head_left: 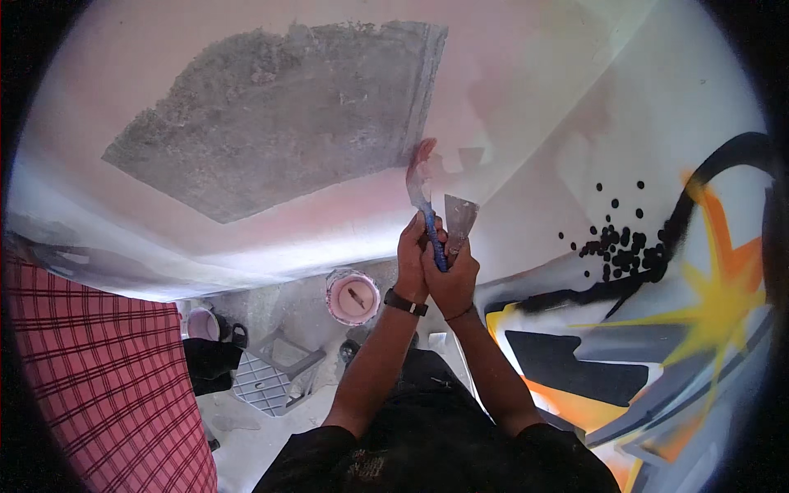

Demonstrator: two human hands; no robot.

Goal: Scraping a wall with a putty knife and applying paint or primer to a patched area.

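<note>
Both of my hands are raised close together in front of the wall corner. My left hand, with a dark wristband, closes round a blue-handled tool. Its blade is smeared with pink-white paste and points up toward the wall. A putty knife with a flared, stained metal blade stands up from my closed right hand. The right thumb lies against the lower end of the blue handle. Beyond the hands, a grey rough patch shows on the pinkish wall. The left fingers are partly hidden.
Below the left forearm, a bucket holding pink paste stands on the floor. Left of it are a grey plastic stool and another bucket. A person in a red plaid shirt is at the left. A painted wall rises at right.
</note>
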